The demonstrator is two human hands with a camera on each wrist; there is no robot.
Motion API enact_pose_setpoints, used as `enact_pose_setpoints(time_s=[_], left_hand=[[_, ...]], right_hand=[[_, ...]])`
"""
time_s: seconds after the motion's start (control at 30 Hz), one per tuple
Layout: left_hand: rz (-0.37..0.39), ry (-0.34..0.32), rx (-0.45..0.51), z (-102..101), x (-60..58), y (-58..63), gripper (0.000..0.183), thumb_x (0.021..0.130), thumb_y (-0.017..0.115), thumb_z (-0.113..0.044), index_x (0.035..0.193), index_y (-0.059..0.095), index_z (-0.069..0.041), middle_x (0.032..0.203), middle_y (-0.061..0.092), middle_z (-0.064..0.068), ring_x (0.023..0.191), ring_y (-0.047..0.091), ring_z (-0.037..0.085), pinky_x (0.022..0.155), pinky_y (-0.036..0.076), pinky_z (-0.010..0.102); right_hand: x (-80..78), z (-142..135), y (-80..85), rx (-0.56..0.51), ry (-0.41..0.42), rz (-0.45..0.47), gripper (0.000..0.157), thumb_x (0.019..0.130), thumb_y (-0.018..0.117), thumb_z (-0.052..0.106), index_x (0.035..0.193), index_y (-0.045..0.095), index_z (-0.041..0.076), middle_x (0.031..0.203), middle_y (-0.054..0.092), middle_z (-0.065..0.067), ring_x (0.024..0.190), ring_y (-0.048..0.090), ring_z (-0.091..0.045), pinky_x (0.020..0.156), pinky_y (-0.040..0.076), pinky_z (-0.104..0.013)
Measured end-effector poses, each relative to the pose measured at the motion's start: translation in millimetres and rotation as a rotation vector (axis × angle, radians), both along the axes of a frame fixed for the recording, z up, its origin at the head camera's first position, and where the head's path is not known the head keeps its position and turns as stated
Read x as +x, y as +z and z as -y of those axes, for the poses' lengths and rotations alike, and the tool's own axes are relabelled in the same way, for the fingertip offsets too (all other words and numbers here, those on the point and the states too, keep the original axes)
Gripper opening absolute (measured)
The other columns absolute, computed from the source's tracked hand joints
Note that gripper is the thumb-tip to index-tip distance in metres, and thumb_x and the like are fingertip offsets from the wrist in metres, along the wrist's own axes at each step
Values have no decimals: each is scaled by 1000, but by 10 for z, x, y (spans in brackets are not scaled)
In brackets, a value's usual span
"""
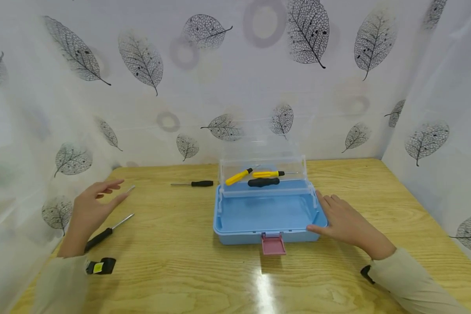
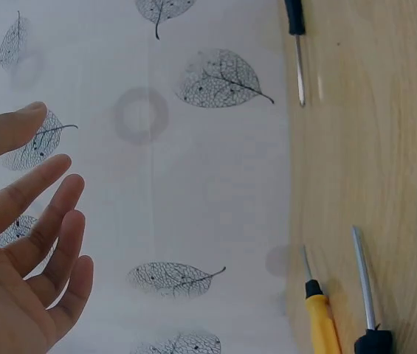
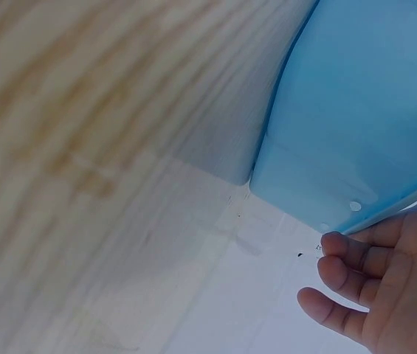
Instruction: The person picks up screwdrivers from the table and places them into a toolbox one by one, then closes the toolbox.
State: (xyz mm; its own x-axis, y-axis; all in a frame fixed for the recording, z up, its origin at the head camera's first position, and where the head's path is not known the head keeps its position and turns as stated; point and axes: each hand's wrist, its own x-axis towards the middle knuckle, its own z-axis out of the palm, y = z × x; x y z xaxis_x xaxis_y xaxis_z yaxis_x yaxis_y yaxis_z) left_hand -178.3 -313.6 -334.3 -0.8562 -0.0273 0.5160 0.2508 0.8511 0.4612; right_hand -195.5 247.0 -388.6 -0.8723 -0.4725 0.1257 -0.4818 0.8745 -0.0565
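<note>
My left hand hovers over the table's left side, thumb and fingers spread apart with nothing between them. Behind it shows the metal tip of a yellow-handled screwdriver, whose handle the hand hides in the head view. Nearer me lies a black-handled screwdriver. My right hand holds the right end of a light-blue toolbox, thumb on the front corner rim and fingers along the side. The toolbox's clear lid stands raised. A clear tray at its back holds two yellow-handled screwdrivers and a black handle.
Left of the toolbox lies another black-handled screwdriver. A pink latch hangs folded down at the toolbox's front. Leaf-printed curtain encloses the wooden table at the back and both sides.
</note>
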Motion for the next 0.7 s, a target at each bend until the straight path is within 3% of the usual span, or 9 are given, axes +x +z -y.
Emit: enact_pose_setpoints(time_s=[0.13,0.23,0.53,0.7], left_hand=[[29,11,23,120,30,-65,39,86,69,-24,121,63,-6,96,51,-30,85,35,-27,74,36,17],[52,17,42,208,54,-108,40,86,68,-24,121,63,-5,94,41,-43,85,35,-26,74,36,18],[132,77,27,467,121,-249,41,87,67,-29,119,63,-3,95,48,-29,81,33,-26,69,36,18],[188,99,37,586,168,-350,43,87,67,-30,120,63,-2,90,41,-40,78,33,-27,67,38,18]], right_hand=[[-8,1,-13,2,-4,12,99,82,58,60,139,29,-15,126,51,-33,117,50,-46,98,40,-56],[-10,5,-25,0,-2,10,99,82,58,60,139,29,-15,127,51,-33,117,50,-46,98,40,-56],[-11,0,-25,-3,3,14,99,82,59,60,139,29,-15,126,51,-33,117,50,-46,99,39,-57],[-9,7,0,2,3,16,99,82,59,59,139,29,-16,125,53,-32,116,50,-45,98,40,-56]])
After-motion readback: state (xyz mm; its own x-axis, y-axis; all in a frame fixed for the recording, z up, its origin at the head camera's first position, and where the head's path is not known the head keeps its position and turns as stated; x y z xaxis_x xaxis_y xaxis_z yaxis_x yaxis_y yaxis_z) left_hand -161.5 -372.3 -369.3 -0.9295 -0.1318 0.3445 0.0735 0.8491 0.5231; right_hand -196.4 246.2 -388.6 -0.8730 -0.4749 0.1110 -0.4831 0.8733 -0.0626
